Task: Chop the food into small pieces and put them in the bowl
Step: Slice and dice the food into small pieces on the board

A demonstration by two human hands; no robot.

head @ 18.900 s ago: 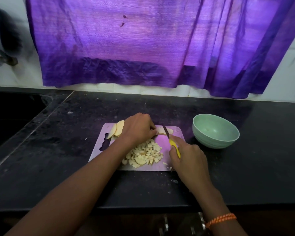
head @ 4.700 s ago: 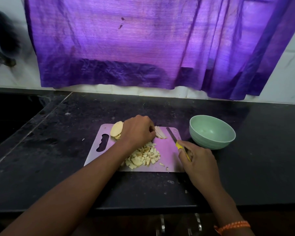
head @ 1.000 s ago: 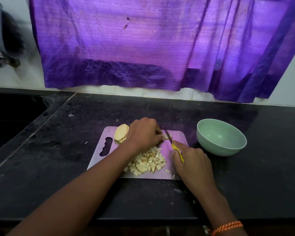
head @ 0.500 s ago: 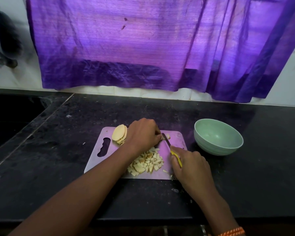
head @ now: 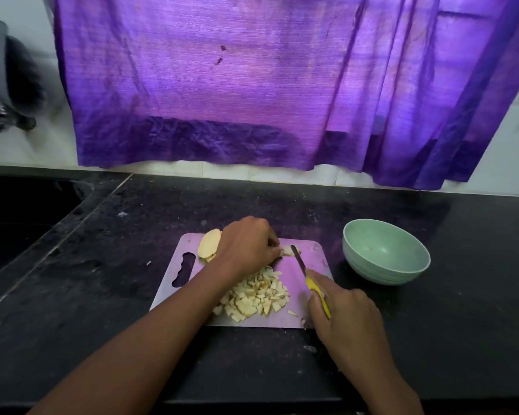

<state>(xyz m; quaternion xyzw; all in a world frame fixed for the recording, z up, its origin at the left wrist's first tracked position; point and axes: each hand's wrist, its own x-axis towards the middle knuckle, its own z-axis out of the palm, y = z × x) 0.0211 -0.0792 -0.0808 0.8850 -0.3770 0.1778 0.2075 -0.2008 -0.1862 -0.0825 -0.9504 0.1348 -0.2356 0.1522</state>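
Left hand (head: 247, 245) curled over last food strips (head: 287, 250) at far edge of cutting board (head: 294, 287), fingers pinching them. Knife (head: 309, 281) gripped by right hand (head: 346, 316), blade just right of strips. Chopped pieces (head: 256, 296) heaped mid-board. Uncut slices (head: 209, 244) stacked at board's far left. Green bowl (head: 385, 255) on desk (head: 102, 295), right of board.

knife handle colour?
Yellow; the knife handle shows in the head view, in the right hand.
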